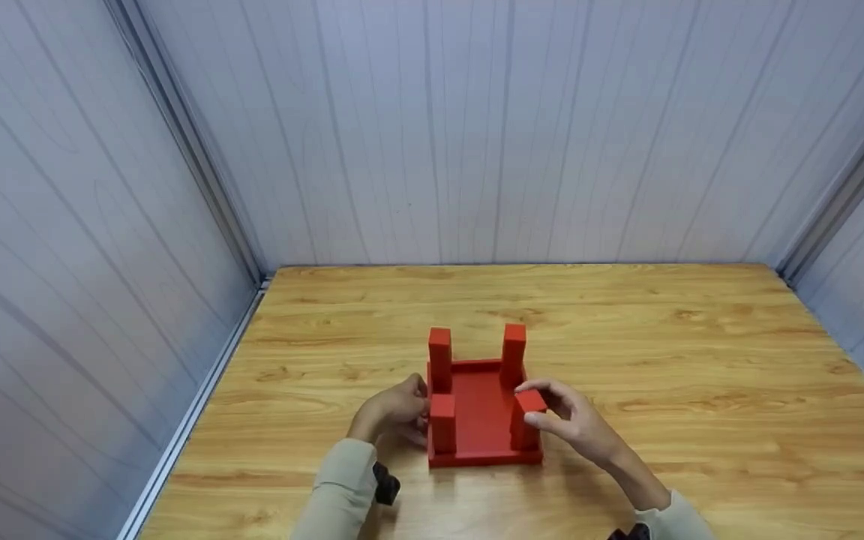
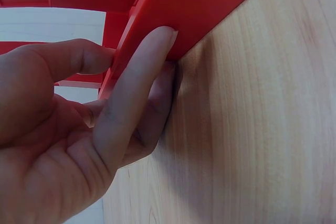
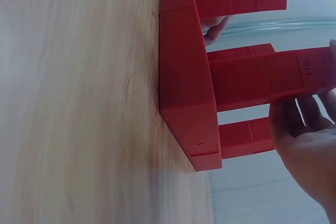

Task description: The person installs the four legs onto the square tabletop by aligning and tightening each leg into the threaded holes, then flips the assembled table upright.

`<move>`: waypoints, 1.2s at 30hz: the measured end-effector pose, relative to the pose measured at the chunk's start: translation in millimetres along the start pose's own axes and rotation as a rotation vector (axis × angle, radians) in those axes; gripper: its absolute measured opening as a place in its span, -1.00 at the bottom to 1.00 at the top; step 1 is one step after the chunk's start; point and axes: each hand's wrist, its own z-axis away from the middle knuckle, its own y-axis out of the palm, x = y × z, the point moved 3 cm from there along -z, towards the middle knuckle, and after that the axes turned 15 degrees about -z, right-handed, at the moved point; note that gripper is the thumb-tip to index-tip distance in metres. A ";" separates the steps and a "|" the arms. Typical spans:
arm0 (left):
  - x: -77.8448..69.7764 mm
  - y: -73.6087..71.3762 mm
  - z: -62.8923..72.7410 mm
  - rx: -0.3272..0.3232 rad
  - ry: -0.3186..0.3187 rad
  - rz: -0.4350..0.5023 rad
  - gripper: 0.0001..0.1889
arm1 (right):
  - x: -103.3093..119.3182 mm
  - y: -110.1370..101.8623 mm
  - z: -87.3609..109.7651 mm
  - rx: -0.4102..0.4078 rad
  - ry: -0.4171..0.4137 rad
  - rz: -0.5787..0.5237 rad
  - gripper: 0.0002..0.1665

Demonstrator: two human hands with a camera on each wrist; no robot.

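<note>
A red tray-like base lies flat on the table, with a red post standing upright at each corner. My left hand holds the base's left side, thumb at the upper edge and fingers along the outer wall, as the left wrist view shows of the hand. With thumb and fingers, my right hand grips the near right post close to its top. Raised digits show on this post in the right wrist view. The near left post stands beside my left hand.
The wood-grain table extends on every side of the base. Two far posts, the left and the right, rise behind. Pale panels enclose the table at the back and sides.
</note>
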 end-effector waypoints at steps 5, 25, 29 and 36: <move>-0.5 -0.3 0.4 0.004 -0.013 0.003 -0.81 | -0.2 0.5 -2.4 -0.089 0.028 0.068 -0.62; -0.1 -0.3 0.9 -0.001 0.010 -0.055 -0.80 | 4.8 0.6 -2.2 0.100 -0.032 -0.160 -0.54; -0.9 -0.4 1.4 -0.007 0.007 -0.061 -0.80 | 4.8 -1.5 -2.5 0.115 -0.026 -0.206 -0.55; -1.1 -1.3 0.3 -0.007 0.006 -0.054 -0.80 | 5.5 -1.6 -3.0 0.067 -0.028 -0.155 -0.58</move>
